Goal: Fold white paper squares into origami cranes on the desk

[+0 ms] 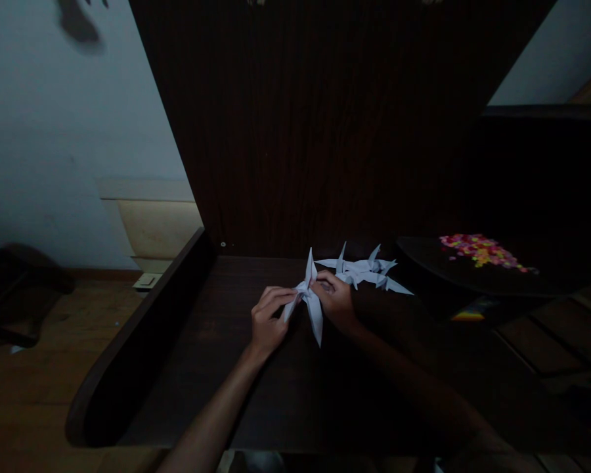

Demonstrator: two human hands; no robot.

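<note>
You are holding a folded white paper with both hands, just above or on the dark desk; you cannot tell whether its lower tip is touching the wood. Taking that paper as the clock's centre, your left hand is coming in from eight o'clock, its fingers and thumb pinching the lower-left flap. Your right hand is gripping from three o'clock, its thumb pressing near the middle where the folds are meeting, while its other fingers are curling partly out of sight. One long point is standing toward twelve, another is reaching down toward five. At two o'clock, just beyond your right hand, more folded white papers are lying close together, their points sticking out. Farther off, between two and three, small bright pieces are spreading over a dark ledge. Toward eight, the desk's raised side panel is running along the edge.
</note>
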